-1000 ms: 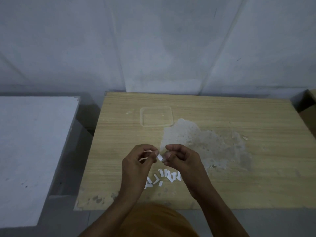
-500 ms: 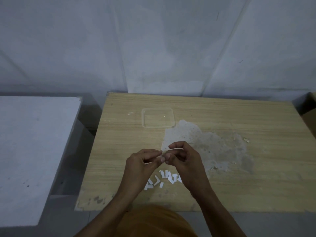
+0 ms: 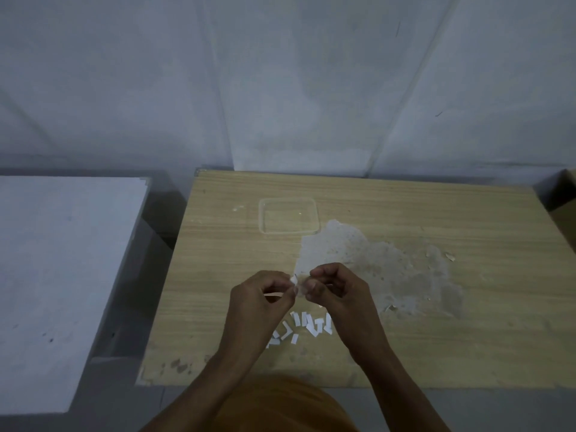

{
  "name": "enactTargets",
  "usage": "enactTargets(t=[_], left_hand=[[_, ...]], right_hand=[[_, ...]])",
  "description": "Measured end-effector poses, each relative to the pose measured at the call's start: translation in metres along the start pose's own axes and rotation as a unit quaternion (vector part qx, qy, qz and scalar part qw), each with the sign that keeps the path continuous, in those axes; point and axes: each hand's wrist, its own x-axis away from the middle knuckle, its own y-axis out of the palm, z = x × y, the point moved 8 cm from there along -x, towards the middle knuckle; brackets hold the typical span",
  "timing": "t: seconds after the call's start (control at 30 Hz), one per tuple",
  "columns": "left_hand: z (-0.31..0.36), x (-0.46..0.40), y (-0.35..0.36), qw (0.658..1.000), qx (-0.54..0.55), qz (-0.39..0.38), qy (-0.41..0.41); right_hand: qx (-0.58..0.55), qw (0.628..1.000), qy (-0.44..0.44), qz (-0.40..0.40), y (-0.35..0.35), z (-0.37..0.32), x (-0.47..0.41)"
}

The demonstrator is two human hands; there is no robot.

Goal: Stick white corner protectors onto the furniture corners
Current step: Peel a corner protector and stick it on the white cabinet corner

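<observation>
Left hand (image 3: 260, 299), right hand (image 3: 338, 293): centre frame, fingertips together, both pinching one small white protector (image 3: 294, 280) above the table (image 3: 436, 332). Loose protectors (image 3: 304, 327): scattered on the table just below the hands. Clear lid (image 3: 289, 215): flat, above centre. Worn patch (image 3: 389, 269): right of hands. White block (image 3: 62, 275): left.

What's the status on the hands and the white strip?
Left hand and right hand both pinching small white paper strip. Above wooden table. Nothing in the way.

Head view, steeply down over table (image 3: 405, 213).
</observation>
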Motion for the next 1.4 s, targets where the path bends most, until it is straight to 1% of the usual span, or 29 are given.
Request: enactTargets(t=[0.07,0.17,0.3,0.47,0.57,0.67,0.8,0.93,1.1,1.23,1.3,1.4], left_hand=[[0.006,0.002,0.001,0.999,-0.026,0.008,0.04],[0.004,0.002,0.003,0.998,-0.043,0.002,0.048],[-0.008,-0.002,0.004,0.999,-0.007,-0.036,0.006],[-0.027,-0.005,0.004,0.996,0.036,-0.077,-0.031],[-0.048,-0.002,0.006,0.994,0.049,-0.085,-0.053],[-0.08,0.004,0.013,0.992,-0.008,-0.099,-0.084],[-0.128,0.015,0.036,0.977,-0.077,-0.134,-0.147],[-0.151,0.011,0.062,0.968,-0.093,-0.157,-0.172],[-0.15,-0.002,0.095,0.97,-0.061,-0.182,-0.151],[-0.147,-0.007,0.099,0.97,-0.076,-0.184,-0.139],[-0.144,-0.005,0.093,0.969,-0.075,-0.191,-0.135],[-0.13,0.005,0.082,0.968,-0.042,-0.222,-0.109]], right_hand=[[-0.005,1.0,0.001,0.006,0.001,0.004,0.001],[0.029,0.999,-0.007,0.029,0.0,0.007,0.002],[0.05,0.997,-0.021,0.059,-0.009,0.009,-0.001],[0.044,0.999,-0.006,0.027,-0.014,0.023,-0.004],[0.053,0.998,0.028,0.017,-0.021,0.043,-0.005],[0.032,0.996,0.076,0.039,-0.033,0.072,0.001],[-0.038,0.986,0.147,0.071,-0.047,0.111,0.019],[-0.074,0.976,0.183,0.094,-0.056,0.134,0.032],[-0.106,0.967,0.2,0.114,-0.057,0.144,0.026],[-0.117,0.966,0.196,0.118,-0.055,0.145,0.018],[-0.118,0.967,0.197,0.111,-0.053,0.144,0.016],[-0.127,0.967,0.207,0.079,-0.041,0.143,0.013]])
